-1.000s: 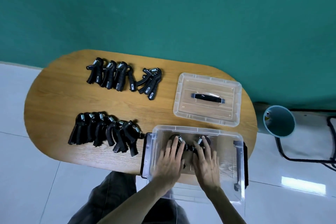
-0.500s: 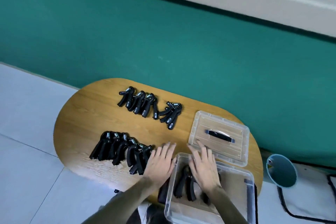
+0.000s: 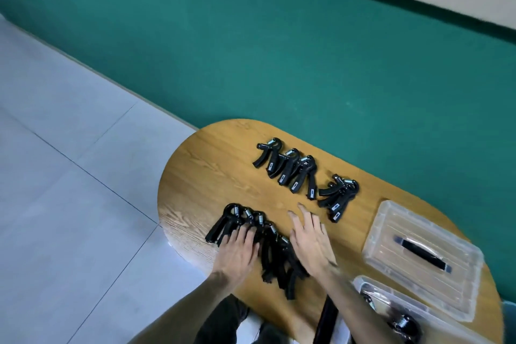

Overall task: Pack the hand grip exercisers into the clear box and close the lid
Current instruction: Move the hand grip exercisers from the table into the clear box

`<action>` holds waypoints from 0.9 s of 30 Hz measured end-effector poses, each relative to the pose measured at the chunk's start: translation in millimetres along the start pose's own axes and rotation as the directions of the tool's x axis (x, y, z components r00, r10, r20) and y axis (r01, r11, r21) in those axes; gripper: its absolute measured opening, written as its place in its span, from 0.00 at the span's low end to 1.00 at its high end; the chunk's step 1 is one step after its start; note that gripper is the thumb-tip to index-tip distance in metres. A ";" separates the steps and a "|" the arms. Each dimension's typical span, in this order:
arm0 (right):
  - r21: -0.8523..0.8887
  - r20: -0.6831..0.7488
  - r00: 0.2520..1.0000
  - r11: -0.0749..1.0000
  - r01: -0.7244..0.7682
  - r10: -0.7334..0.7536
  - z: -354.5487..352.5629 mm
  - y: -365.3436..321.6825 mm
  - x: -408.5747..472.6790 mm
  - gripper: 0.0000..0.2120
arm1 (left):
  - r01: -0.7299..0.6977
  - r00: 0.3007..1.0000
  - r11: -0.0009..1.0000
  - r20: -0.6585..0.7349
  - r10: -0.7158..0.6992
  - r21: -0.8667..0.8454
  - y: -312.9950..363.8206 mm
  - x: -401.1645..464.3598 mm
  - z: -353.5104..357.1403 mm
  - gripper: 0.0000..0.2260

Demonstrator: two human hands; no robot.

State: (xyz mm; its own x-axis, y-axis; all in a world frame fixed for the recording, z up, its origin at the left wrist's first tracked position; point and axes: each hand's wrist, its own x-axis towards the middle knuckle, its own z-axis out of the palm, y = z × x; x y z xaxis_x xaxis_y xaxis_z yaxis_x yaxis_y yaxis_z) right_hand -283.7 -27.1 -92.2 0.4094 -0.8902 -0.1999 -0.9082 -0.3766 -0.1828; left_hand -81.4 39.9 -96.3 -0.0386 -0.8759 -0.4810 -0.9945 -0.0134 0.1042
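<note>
Near row of hand grip exercisers (image 3: 251,243): overlapping along the front left of the wooden table (image 3: 195,176), black handles fanned toward the table edge, spring coils at the far ends. Judged rigid plastic over steel spring, moderately weighty each, unlikely to deform or break; handles appear textured, so slip risk low. Overlap likely to cause snagging if one is pulled alone.

Left hand (image 3: 237,253): palm down, fingers spread and laid across the handles of the leftmost exercisers, touching but not curled around any; nothing lifted. Best purchase judged to be around both handles of one or two units together, near the mid-length, away from the coil.

Right hand (image 3: 310,240): flat, fingers extended and slightly apart, just beside the right end of the same row, holding nothing; contact with the table cannot be confirmed.

Far row of exercisers (image 3: 293,173): two clusters toward the wall side, well apart from both hands, untouched.

Lid (image 3: 418,257): off, lying flat on the table at the right, black handle up.

Clear box (image 3: 371,283): at the lower right corner, partly cut off, at least one exerciser (image 3: 405,324) visible inside. Packing judged at an early stage; lid not yet fitted.
</note>
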 end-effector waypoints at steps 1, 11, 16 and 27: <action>-0.014 0.013 1.000 1.000 0.017 -0.016 2.6 -7.6 10.3 0.20 | 0.018 1.000 1.000 0.020 -0.018 0.002 -11.9 4.6 2.7 0.27; -0.093 0.106 0.987 0.987 0.129 -0.119 37.9 -44.5 111.4 0.20 | 0.080 0.988 0.996 0.133 -0.075 -0.037 -81.4 54.9 31.7 0.29; -0.027 0.072 0.995 0.998 0.064 -0.062 61.1 -42.4 160.5 0.19 | 0.101 0.983 0.985 0.164 -0.078 -0.142 -99.7 80.5 64.6 0.30; 0.021 0.029 0.999 0.999 -0.035 0.034 100.9 -41.9 247.1 0.21 | 0.050 0.996 0.970 0.088 -0.030 -0.237 -120.7 98.4 97.1 0.33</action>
State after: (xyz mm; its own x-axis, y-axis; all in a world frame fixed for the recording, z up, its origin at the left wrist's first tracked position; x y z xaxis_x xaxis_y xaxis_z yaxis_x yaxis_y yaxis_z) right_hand -135.8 -205.4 -231.1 0.3802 -0.8948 -0.2341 -0.9199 -0.3396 -0.1959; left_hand 25.4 2.2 -240.8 -0.0174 -0.8293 -0.5586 -0.9435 -0.1712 0.2835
